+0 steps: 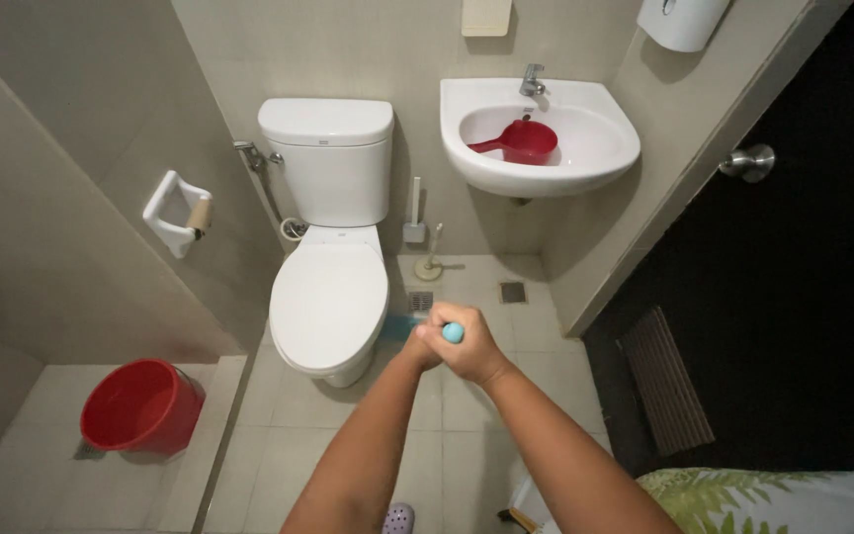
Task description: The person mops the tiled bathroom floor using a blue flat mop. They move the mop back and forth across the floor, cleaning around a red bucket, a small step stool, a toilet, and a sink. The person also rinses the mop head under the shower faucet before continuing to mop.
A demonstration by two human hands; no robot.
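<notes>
Both hands clasped together on a light-blue handle (452, 332): right hand (469, 346) wrapped over top w/ end knob showing, left hand (424, 348) gripping just under. Handle held out over tiled floor (467, 435), near front of closed white toilet (329, 302); red bucket (140, 405) well apart at left.

Bare forearms, sleeveless; lilac perforated clog (398, 517) on foot.

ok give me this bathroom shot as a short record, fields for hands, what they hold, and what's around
place: tiled bathroom, seen from above
hands: right hand and left hand clasped together on one handle
held: light blue handle, pointing away toward the floor by the toilet; its far end is blurred
toilet: white toilet, lid shut, left of the hands
sink: white sink with a red dipper inside
bucket: red bucket on the floor at left
</notes>
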